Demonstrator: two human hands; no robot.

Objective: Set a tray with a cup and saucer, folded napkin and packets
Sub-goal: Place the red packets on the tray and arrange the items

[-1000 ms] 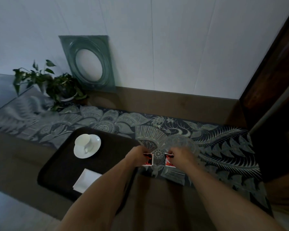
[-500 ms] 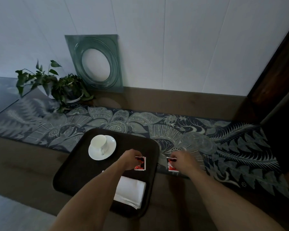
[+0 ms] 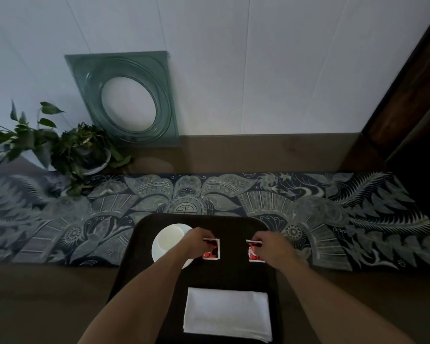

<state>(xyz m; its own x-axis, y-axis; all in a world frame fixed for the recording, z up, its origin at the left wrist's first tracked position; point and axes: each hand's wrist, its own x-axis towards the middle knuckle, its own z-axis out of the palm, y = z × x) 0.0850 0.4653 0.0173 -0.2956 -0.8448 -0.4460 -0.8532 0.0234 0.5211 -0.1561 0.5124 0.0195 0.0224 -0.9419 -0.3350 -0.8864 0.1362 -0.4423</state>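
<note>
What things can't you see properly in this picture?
Head view only:
- Cup and saucer: partly covered by the left hand and its forearm.
- Two packets: print too small to read, partly hidden by fingers, right hand.
- Tray: near edge cut off by the frame's bottom.
- Plant: cut off at the frame's left.

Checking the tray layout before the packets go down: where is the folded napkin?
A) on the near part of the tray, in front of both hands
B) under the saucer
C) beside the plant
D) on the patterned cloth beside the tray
A: the napkin lies flat on the tray, nearer than the left hand and right hand.
</note>
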